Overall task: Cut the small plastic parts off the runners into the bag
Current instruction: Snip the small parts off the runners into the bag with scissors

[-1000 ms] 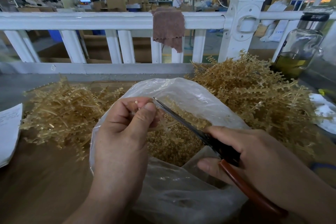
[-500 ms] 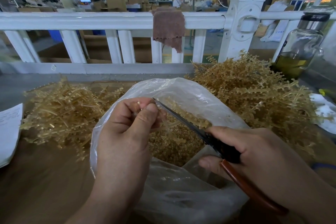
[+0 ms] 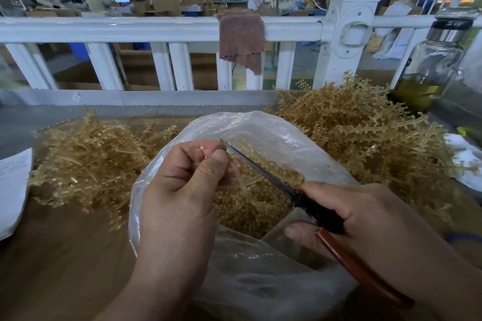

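Head view, mid-cutting: left hand (image 3: 180, 190) pinches a runner (image 3: 241, 183) over the bag (image 3: 260, 122), right hand (image 3: 365, 216) grips scissors (image 3: 260, 167), due to snip next.

Brown flat tabletop (image 3: 65, 255): clear plastic bag (image 3: 260, 281) front-ctr, mouth open upward. Low heap of amber plastic runners (image 3: 86, 159) on L, touching bag; taller heap of amber plastic runners (image 3: 365, 138) R & behind. White paper sheet (image 3: 13, 185) at L edge, white crumpled wrap (image 3: 467, 161) far R.

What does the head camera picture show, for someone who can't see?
A left hand pinches a plastic runner over an open clear bag while the right hand holds scissors close to it. Piles of runners lie on both sides.
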